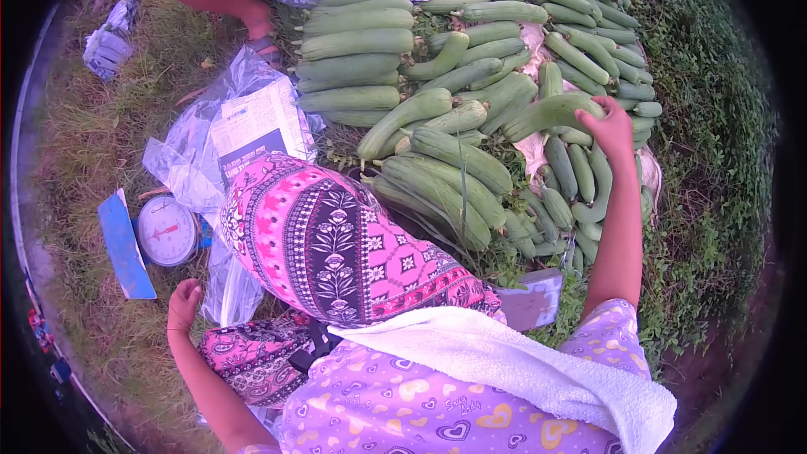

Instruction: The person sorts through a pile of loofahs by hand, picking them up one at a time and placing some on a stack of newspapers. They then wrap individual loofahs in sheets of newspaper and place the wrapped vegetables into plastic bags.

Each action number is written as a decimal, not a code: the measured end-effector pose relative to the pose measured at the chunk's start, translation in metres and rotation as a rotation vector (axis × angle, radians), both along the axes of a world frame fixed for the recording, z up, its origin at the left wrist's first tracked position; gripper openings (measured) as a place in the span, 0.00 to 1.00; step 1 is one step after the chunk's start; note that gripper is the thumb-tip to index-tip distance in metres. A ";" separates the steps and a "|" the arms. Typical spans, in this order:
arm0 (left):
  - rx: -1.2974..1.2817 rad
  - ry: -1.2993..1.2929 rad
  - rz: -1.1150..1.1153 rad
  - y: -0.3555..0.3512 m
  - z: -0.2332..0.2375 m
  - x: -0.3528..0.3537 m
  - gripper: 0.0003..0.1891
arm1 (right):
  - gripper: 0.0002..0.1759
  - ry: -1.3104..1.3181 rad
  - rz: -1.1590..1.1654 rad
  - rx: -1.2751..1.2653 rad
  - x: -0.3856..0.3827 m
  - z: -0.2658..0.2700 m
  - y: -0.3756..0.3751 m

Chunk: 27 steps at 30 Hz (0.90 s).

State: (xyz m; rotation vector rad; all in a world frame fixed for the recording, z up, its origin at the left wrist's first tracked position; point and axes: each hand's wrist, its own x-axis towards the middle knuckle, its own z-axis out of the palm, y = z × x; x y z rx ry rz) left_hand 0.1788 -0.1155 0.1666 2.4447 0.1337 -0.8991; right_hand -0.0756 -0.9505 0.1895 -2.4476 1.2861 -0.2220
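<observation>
Right hand (612, 128): stretched out over the heap, its fingers curled round the end of one gourd and gripping it.
Held gourd (546, 112): long and pale green, it lay aslant on top of the heap, its thick end under the right fingertips and its length running off toward the left-hand side.
Gourd heap (437, 168): dozens of green gourds lay side by side and stacked, under, beside and beyond the right fingers.
Left hand (183, 303): held low over the grass, fingers curled loosely inward; whether they pinched anything could not be told.
Plastic sheet (220, 286): clear and crumpled, its edge just beside the left fingers.
Weighing scale (166, 231): round dial facing up, just beyond the left fingers, on the grass.
Blue board (126, 245): flat against the scale's outer side.
Newspaper (256, 122): lay in the plastic, well beyond the left fingers.
Patterned knee (336, 244): pink cloth, raised between the two hands.
White towel (521, 361): draped across the lap, nearer the body than either hand.
Other person's hand (259, 21): well beyond the left fingers, at the heap's far corner.
</observation>
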 end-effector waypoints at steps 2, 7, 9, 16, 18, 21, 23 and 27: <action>-0.024 -0.018 0.011 0.001 0.000 -0.002 0.17 | 0.32 -0.108 -0.024 0.066 -0.007 0.002 -0.012; -0.038 -0.036 -0.013 -0.001 0.003 -0.003 0.17 | 0.29 -0.380 -0.118 0.469 0.010 -0.003 0.015; -0.021 -0.037 -0.013 -0.003 0.005 -0.005 0.17 | 0.27 -0.514 -0.120 0.651 0.023 -0.033 0.031; 0.024 -0.051 0.001 0.016 0.001 -0.018 0.18 | 0.29 -0.607 0.058 1.050 0.076 -0.141 0.083; 0.017 -0.021 0.042 0.022 0.000 -0.024 0.18 | 0.29 -0.572 0.184 1.093 0.083 -0.152 0.082; 0.002 -0.006 0.061 0.035 -0.004 -0.034 0.17 | 0.28 -0.409 0.293 1.085 0.089 -0.153 0.075; -0.006 0.020 0.061 0.036 -0.001 -0.040 0.16 | 0.27 -0.200 0.374 0.906 0.089 -0.143 0.063; 0.017 0.051 0.060 0.023 0.007 -0.047 0.14 | 0.26 -0.335 0.144 0.748 0.090 -0.167 0.006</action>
